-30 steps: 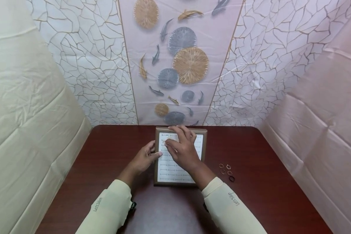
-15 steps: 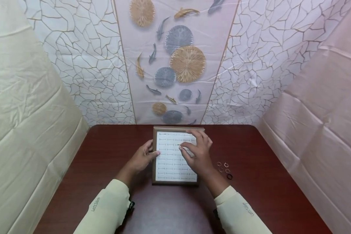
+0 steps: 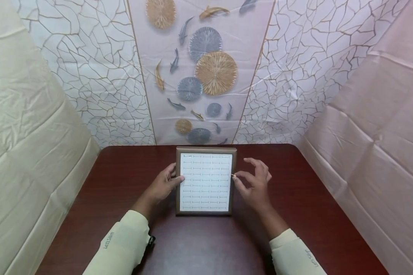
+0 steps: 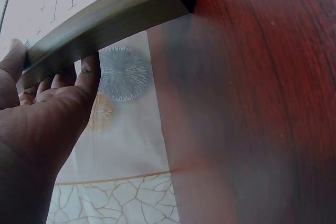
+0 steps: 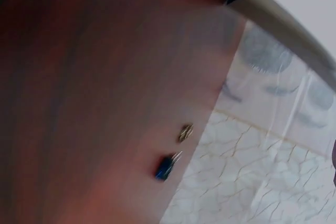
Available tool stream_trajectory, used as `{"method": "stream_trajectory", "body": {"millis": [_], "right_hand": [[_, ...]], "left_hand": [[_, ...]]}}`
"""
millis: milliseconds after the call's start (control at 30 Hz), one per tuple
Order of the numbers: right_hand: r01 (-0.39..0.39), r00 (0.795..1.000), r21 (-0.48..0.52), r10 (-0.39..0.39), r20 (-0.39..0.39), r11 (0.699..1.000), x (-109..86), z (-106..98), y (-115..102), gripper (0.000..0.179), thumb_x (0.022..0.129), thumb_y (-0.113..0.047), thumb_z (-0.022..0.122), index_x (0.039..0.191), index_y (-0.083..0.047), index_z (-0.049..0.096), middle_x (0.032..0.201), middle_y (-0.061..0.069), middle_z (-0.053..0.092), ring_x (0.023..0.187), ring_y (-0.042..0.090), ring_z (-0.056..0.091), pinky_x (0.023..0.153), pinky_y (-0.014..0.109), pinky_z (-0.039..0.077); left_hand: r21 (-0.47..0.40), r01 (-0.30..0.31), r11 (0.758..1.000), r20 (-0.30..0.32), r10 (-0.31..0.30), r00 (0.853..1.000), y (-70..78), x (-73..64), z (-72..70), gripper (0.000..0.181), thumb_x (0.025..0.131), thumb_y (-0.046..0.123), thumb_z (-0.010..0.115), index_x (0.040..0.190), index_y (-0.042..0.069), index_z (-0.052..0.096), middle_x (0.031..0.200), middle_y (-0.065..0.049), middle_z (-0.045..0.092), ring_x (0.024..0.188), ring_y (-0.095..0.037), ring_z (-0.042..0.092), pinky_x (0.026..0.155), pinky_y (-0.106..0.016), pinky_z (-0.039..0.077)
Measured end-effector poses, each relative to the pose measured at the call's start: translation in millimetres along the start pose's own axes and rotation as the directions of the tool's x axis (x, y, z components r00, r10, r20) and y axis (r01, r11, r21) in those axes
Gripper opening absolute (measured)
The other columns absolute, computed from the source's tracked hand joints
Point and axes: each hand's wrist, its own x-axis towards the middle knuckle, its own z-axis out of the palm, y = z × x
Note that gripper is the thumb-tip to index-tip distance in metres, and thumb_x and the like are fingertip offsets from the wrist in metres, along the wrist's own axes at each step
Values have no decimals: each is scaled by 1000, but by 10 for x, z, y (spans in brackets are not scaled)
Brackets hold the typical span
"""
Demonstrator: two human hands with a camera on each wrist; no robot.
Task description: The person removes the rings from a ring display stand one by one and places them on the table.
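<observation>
A ring display tray (image 3: 205,149) with a brown wooden frame and a white panel with rows of short slits stands tilted up on the table. My left hand (image 3: 162,186) grips its left edge, thumb on the front and fingers behind, as the left wrist view also shows. At the tray's right edge, my right hand (image 3: 256,188) pinches a small gold-coloured ring (image 3: 233,175) between thumb and index finger, the other fingers raised. In the right wrist view, several loose rings (image 5: 185,132) lie on the table, a dark one (image 5: 164,168) among them; in the head view the right hand hides them.
The dark red table (image 3: 192,244) carries the tray near its back edge. A patterned cloth backdrop (image 3: 278,76) hangs right behind it, and plain cloth walls (image 3: 378,160) close in both sides.
My right hand has moved right, from in front of the panel to beyond the tray's right edge, still pinching the ring. The left hand keeps its grip. The head view has shifted slightly.
</observation>
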Motion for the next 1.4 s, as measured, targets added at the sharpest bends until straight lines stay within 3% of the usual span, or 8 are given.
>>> {"method": "stream_trajectory", "body": {"millis": [400, 633, 800, 933, 1100, 1167, 1233, 1400], "right_hand": [[-132, 991, -129, 134, 12, 983, -318, -502, 538, 17, 80, 10, 89, 88, -3, 81, 137, 30, 62, 131, 58, 42, 97, 68, 21], [-186, 982, -139, 190, 17, 973, -366, -605, 632, 16, 82, 9, 88, 88, -3, 80, 138, 29, 61, 133, 59, 40, 98, 68, 19], [-242, 963, -159, 257, 78, 957, -404, -683, 663, 13, 84, 7, 88, 87, -3, 81, 139, 28, 60, 136, 56, 39, 103, 72, 17], [-289, 919, -200, 330, 214, 936, -432, -755, 719, 9, 87, 3, 87, 89, -4, 82, 141, 27, 59, 138, 54, 38, 105, 74, 17], [-343, 815, -269, 427, 391, 900, -482, -788, 792, 8, 90, -3, 87, 89, -10, 82, 143, 22, 57, 140, 51, 36, 105, 73, 18], [-345, 784, -295, 447, 432, 891, -497, -784, 799, 9, 90, -5, 87, 87, -12, 82, 143, 21, 57, 140, 50, 36, 105, 73, 18], [-339, 766, -307, 450, 459, 889, -502, -776, 799, 8, 90, -7, 87, 87, -12, 82, 143, 21, 58, 140, 49, 37, 104, 73, 18], [-320, 752, -325, 447, 485, 890, -512, -757, 794, 8, 90, -7, 87, 87, -13, 82, 141, 23, 59, 138, 49, 38, 103, 73, 19]], "left_hand": [[20, 16, 1000, -15, -16, 1000, 11, 13, 9, 70, 112, 16, 63, 172, 9, 29, 159, -24, 59, 118, -24, 72, 99, -37, 60], [30, 29, 999, -22, -29, 999, 28, 4, -13, 70, 111, 19, 65, 172, 13, 30, 159, -20, 60, 119, -26, 71, 103, -41, 59], [18, 29, 999, -9, -28, 1000, 26, 3, 3, 71, 112, 19, 65, 172, 11, 28, 159, -22, 59, 117, -24, 71, 102, -38, 59], [9, 16, 1000, -3, -16, 1000, 15, 2, -2, 71, 112, 17, 63, 172, 9, 27, 159, -24, 59, 116, -23, 72, 100, -37, 59], [19, 37, 999, -11, -37, 999, 15, 13, 15, 72, 111, 18, 65, 173, 12, 28, 159, -21, 60, 117, -23, 72, 101, -38, 59], [18, 40, 999, -9, -40, 999, 7, 14, 20, 72, 111, 18, 65, 173, 12, 27, 159, -21, 59, 119, -24, 72, 103, -39, 59], [13, 41, 999, -13, -40, 999, 6, 7, 19, 72, 111, 18, 65, 173, 11, 27, 159, -21, 59, 119, -24, 72, 103, -39, 60], [9, 26, 1000, -9, -26, 1000, 1, 10, 15, 71, 112, 17, 64, 172, 11, 28, 158, -23, 60, 118, -23, 72, 100, -37, 60]]}}
